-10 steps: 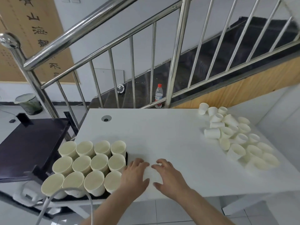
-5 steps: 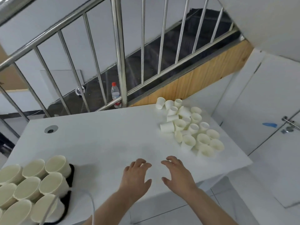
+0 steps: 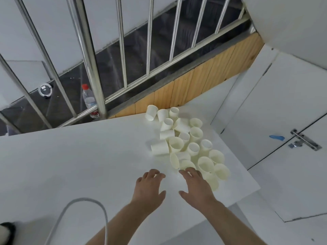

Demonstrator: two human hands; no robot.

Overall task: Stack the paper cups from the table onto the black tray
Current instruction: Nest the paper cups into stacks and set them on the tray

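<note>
Head view: paper cups (image 3: 187, 144) lie just beyond both empty hands (image 3: 174, 188).

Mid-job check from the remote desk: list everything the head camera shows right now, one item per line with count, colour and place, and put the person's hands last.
paper cups: about twenty, cream-white, loose pile on the table's right side, some upright, some lying on their sides
table: one, white, fills the lower half of the view
black tray: only a dark sliver at the bottom left edge
cable: one, grey-white, loops in the foreground
railing: one, steel, behind the table
water bottle: one, clear with red cap, on the stairs behind the railing
door: one, white, with metal latch, at right
left hand: open, over the table
right hand: open, fingertips at the nearest cups
</note>
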